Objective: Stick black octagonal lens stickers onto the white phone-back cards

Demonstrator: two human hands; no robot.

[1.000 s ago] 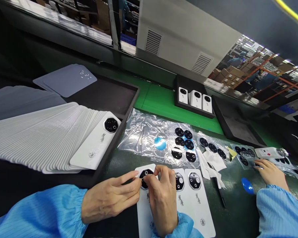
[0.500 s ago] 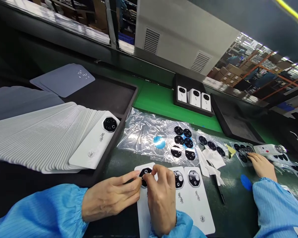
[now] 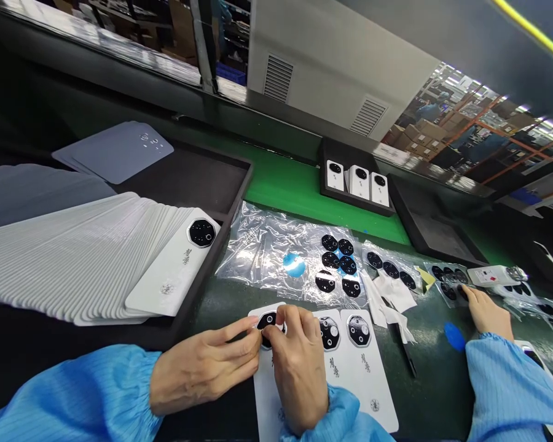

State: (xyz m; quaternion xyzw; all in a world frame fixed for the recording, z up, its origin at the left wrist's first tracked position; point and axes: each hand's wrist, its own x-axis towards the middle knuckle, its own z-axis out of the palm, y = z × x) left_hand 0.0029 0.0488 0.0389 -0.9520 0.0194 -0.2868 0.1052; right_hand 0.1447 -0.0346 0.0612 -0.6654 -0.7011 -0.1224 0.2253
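Observation:
Three white phone back covers lie side by side in front of me, the right one point(image 3: 372, 380) fully in sight. Each has a black, silver-edged camera lens cover near its top. Over the left one's lens cover point(image 3: 268, 320), my two hands meet. My left hand point(image 3: 209, 365) has its fingers pinched at the lens cover's left edge. Curled over the right part is my right hand point(image 3: 299, 362), thumb and fingertips drawn together. Both hands' fingertips hide whatever they may be holding. The middle lens cover point(image 3: 329, 333) sits just right of my right hand.
Fanned white back covers point(image 3: 83, 258) fill a black tray at left. Clear film point(image 3: 253, 245) bears black lens covers point(image 3: 330, 261). A white cloth point(image 3: 394, 294) and black pen-like tool point(image 3: 408, 353) lie right. Another person's hand point(image 3: 488, 313) touches lens covers. A farther tray point(image 3: 357, 201) holds more covers.
My right hand's fingers have shifted slightly left and curled more over the lens cover. My left hand stays nearly still. The view has shifted a little.

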